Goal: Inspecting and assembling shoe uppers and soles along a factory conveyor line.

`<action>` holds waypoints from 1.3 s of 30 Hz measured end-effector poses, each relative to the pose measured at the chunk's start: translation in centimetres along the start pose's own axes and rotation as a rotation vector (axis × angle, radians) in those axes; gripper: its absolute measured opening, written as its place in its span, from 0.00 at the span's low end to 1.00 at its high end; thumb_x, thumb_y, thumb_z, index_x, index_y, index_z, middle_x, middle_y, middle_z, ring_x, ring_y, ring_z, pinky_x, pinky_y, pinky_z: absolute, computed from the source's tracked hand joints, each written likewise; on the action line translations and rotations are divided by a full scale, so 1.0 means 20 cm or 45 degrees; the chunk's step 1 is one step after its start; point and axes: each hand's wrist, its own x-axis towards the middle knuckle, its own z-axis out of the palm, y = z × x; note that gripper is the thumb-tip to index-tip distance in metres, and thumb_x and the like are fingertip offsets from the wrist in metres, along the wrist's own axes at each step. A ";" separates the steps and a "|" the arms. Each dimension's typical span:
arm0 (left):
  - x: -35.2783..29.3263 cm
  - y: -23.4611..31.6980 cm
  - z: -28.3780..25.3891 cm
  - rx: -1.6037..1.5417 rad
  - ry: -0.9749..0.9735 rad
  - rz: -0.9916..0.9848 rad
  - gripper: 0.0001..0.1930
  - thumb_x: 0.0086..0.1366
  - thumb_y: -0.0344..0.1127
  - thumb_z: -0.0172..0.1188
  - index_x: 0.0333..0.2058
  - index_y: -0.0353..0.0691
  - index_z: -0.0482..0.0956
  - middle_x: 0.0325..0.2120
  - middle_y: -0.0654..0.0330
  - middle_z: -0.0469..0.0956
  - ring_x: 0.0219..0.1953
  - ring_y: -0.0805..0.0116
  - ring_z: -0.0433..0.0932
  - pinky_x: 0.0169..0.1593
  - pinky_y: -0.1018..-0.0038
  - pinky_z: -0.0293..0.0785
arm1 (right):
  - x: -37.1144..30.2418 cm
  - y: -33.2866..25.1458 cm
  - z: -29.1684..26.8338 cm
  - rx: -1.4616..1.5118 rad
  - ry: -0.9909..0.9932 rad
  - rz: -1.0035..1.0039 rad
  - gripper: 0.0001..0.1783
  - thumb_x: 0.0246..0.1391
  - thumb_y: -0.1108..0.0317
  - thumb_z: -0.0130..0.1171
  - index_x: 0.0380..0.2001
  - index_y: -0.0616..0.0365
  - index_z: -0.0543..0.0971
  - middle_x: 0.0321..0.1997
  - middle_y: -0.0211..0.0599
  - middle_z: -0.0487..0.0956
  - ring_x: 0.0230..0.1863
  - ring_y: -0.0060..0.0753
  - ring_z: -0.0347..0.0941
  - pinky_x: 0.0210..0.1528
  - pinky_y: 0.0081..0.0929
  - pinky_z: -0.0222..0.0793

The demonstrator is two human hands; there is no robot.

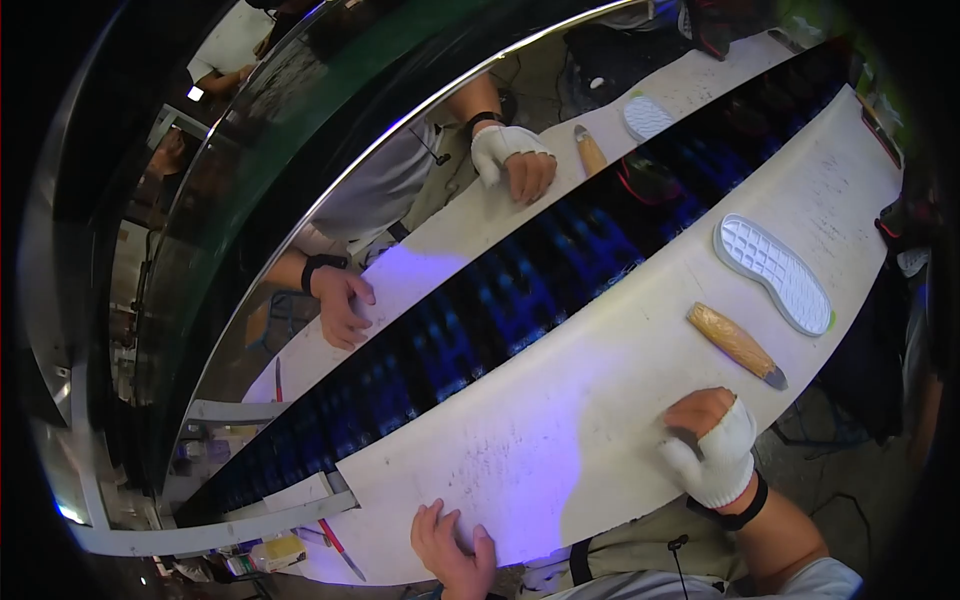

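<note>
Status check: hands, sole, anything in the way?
Left hand open, at near edge of white table. Gloved right hand curled, grip unclear. White sole untouched. Wooden-handled knife lies between right hand and sole.

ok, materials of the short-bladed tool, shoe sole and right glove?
Tool handle: probably wood; tan, streaked, slightly shiny. Tool blade: likely metal; thin, grey. Shoe sole: rubber or foam, can't tell which; pale, matte, moulded with ridges. Right glove: apparently knit fabric; white, matte, snug.

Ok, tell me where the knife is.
In the head view, the knife lies on the right side of the table, between the sole and the gloved right hand.
</note>
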 end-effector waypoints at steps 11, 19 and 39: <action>-0.01 0.00 0.01 -0.011 0.022 0.002 0.23 0.65 0.32 0.64 0.57 0.32 0.75 0.62 0.39 0.74 0.64 0.34 0.69 0.70 0.44 0.62 | -0.01 0.02 -0.01 0.033 -0.022 0.009 0.18 0.45 0.67 0.77 0.40 0.54 0.82 0.41 0.37 0.83 0.43 0.48 0.80 0.47 0.45 0.73; -0.03 -0.03 0.01 -0.031 0.007 -0.054 0.24 0.60 0.35 0.67 0.53 0.32 0.77 0.63 0.42 0.73 0.68 0.34 0.66 0.70 0.43 0.60 | -0.01 0.01 0.01 0.020 0.078 -0.040 0.15 0.47 0.69 0.75 0.38 0.55 0.82 0.37 0.39 0.84 0.40 0.50 0.80 0.44 0.43 0.74; -0.05 0.01 0.01 -0.057 0.136 0.030 0.21 0.63 0.35 0.66 0.53 0.33 0.76 0.62 0.44 0.74 0.68 0.36 0.66 0.72 0.45 0.59 | -0.06 0.00 0.04 -0.074 0.184 -0.024 0.11 0.58 0.60 0.73 0.29 0.55 0.85 0.33 0.40 0.86 0.38 0.48 0.83 0.44 0.44 0.77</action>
